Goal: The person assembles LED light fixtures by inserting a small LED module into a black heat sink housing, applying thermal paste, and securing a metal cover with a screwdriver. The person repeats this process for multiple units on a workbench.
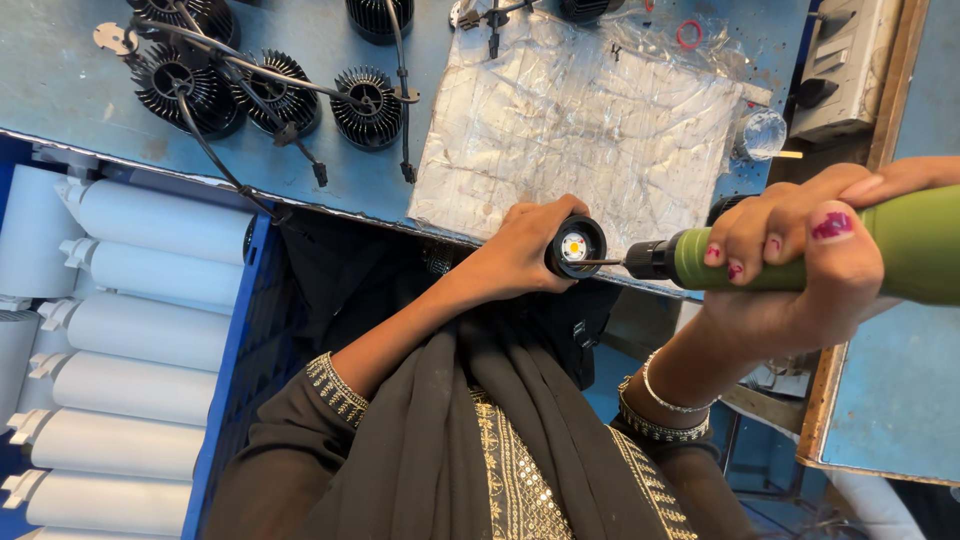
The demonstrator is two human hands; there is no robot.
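Observation:
My left hand (525, 250) grips a small round black lamp part (577, 246) with a yellow chip showing in its face, held just in front of the bench edge. My right hand (810, 270) is wrapped around a green electric screwdriver (800, 255), which points left. Its thin bit touches the face of the lamp part. Black sleeves with gold trim cover both my arms.
A crinkled clear plastic sheet (590, 120) lies on the blue bench (60, 80). Several black finned heat sinks (365, 105) with cables sit at the back left. A blue crate (235, 340) at left holds several white tubular housings (150, 275). A grey device (845, 65) stands at the right.

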